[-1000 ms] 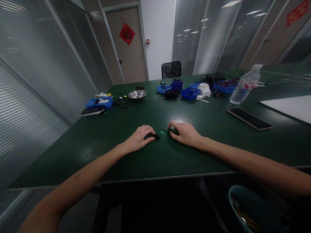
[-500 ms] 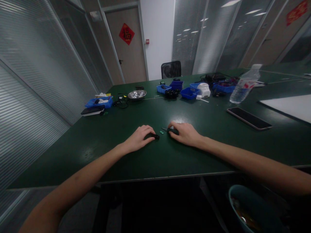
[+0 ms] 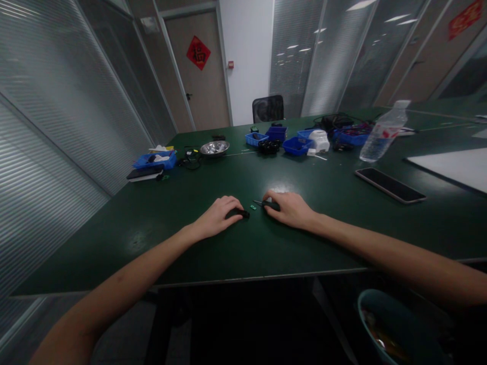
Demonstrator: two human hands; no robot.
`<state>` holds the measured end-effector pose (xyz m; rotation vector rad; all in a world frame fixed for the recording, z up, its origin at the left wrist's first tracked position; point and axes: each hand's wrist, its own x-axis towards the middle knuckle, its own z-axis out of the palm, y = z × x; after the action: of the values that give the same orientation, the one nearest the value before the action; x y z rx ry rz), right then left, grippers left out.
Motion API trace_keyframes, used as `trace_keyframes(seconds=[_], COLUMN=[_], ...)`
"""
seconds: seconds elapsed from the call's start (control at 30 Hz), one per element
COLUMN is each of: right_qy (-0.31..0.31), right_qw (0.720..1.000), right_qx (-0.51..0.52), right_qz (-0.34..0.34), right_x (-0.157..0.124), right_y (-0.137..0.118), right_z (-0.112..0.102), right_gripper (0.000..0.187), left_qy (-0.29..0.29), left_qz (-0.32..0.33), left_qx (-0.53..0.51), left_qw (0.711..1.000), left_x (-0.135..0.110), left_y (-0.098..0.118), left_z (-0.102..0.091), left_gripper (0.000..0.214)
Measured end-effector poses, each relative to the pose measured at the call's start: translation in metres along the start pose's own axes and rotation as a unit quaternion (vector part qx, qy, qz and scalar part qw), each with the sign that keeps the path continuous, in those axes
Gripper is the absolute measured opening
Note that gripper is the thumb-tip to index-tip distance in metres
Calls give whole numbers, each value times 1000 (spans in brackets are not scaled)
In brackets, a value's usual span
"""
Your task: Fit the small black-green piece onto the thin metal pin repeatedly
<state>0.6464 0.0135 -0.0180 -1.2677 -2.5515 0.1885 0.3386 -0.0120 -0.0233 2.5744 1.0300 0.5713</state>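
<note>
My left hand (image 3: 219, 215) rests on the green table, its fingers closed round a small black object (image 3: 243, 214) whose kind I cannot make out. Opposite it, my right hand (image 3: 289, 208) grips a screwdriver (image 3: 271, 205) with a dark handle, its thin metal shaft pointing left. Between the two hands a tiny green piece (image 3: 253, 207), like a small circuit board, lies on the tabletop just below the screwdriver's tip. The tip and the green piece look slightly apart. My left palm hides part of the black object.
Right of my hands are a phone (image 3: 390, 185) and a water bottle (image 3: 385, 133). Farther back stand blue bins (image 3: 297, 146), a metal bowl (image 3: 215, 148) and black cables (image 3: 269, 147). A blue tray (image 3: 155, 160) is at the left. Below the table edge is a teal bin (image 3: 367, 324).
</note>
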Motion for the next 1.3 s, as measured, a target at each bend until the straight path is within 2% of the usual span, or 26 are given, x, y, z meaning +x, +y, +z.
trace_keyframes(seconds=[1.3], right_qy=[-5], right_qw=[1000], right_qx=[-12], right_qz=[2], right_x=[1], right_y=[2], right_z=[3], right_gripper=[35], left_qy=[-4], left_qz=[-4], left_qx=[-1], left_qw=[1000], left_x=[0], left_y=[3], left_z=[-1], left_gripper=[27])
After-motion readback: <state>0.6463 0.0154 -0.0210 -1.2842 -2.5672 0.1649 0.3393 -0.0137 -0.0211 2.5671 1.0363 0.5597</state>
